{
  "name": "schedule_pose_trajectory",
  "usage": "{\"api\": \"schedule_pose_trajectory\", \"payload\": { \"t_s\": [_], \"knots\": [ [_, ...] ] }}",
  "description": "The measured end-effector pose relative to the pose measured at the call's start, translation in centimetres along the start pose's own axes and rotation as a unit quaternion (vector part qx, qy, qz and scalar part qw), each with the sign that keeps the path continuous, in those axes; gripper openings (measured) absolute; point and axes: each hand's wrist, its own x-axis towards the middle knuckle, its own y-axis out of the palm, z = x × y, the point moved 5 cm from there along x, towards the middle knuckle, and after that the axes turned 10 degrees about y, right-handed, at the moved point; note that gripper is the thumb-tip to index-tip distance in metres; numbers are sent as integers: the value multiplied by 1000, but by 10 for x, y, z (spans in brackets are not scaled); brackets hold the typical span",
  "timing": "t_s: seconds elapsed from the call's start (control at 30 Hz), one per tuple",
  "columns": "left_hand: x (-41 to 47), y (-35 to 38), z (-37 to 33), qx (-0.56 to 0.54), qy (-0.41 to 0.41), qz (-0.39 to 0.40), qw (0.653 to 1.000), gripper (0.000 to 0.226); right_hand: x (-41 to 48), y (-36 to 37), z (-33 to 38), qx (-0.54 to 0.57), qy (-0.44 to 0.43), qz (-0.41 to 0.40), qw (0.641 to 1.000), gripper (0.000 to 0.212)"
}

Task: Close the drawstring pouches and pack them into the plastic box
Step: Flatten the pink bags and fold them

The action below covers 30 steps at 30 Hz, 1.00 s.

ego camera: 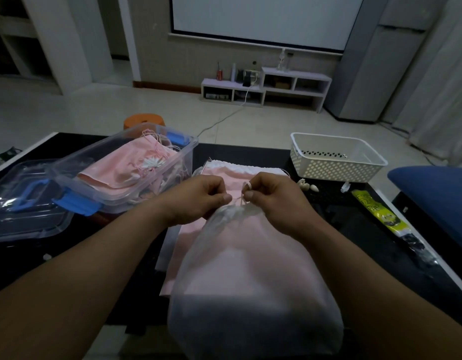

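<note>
A white, semi-sheer drawstring pouch [250, 276] with pink inside lies in front of me, its gathered neck pointing away. My left hand [198, 196] pinches the bunched neck and string on the left. My right hand [271, 196] pinches a loop of the white drawstring just right of it. Under this pouch lies a stack of pink and white pouches [240, 170] on the black table. The clear plastic box [115, 175] with blue latches stands to the left, holding several pink pouches with loose strings.
The box's clear lid [24, 203] with a blue handle lies at the far left. A white perforated basket [336, 157] stands at the back right. A yellow packet [380, 214] and small shells [309, 185] lie on the right. An orange stool [144, 120] stands behind the table.
</note>
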Motion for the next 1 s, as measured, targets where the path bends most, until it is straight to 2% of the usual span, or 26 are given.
{"api": "schedule_pose_trajectory", "payload": {
  "t_s": [0.1, 0.23, 0.27, 0.33, 0.4, 0.47, 0.53, 0.57, 0.6, 0.67, 0.73, 0.9, 1.0],
  "knots": [
    [-2, -5, 4, 168, 26, -18, 985, 22, -3, -5, 1, -22, 19, 3, 1000, 12],
    [-2, 4, 22, 277, 17, 2, 961, 22, -9, -3, 1, -85, 28, 38, 995, 13],
    [-2, 6, 26, 271, 3, 0, 962, 22, -9, -2, 0, -97, 30, 40, 994, 14],
    [0, 9, 32, 166, -53, -9, 985, 30, -10, -2, -1, -109, 40, 50, 992, 12],
    [0, 12, 35, 83, -89, -21, 992, 38, -10, -3, -3, -106, 48, 69, 991, 11],
    [0, 11, 34, 165, -77, -27, 983, 37, -12, -5, -4, -104, 55, 81, 990, 16],
    [-2, 12, 30, 342, -57, -48, 937, 32, -13, -5, -5, -113, 56, 86, 988, 19],
    [-1, 13, 31, 382, -56, -67, 920, 30, -13, -4, -4, -119, 54, 85, 988, 19],
    [0, 14, 34, 370, -62, -71, 924, 31, -13, -5, -5, -121, 53, 82, 988, 19],
    [5, 17, 45, 243, -95, -42, 965, 38, -13, -8, -5, -112, 59, 79, 989, 19],
    [6, 18, 46, 194, -97, -35, 976, 41, -14, -11, -6, -112, 64, 79, 989, 19],
    [-3, 11, 37, 381, -57, -89, 919, 33, -13, -15, -11, -92, 77, 58, 991, 17],
    [-6, 10, 38, 404, -53, -108, 907, 28, -10, -14, -13, -80, 74, 47, 993, 13]
  ]
}}
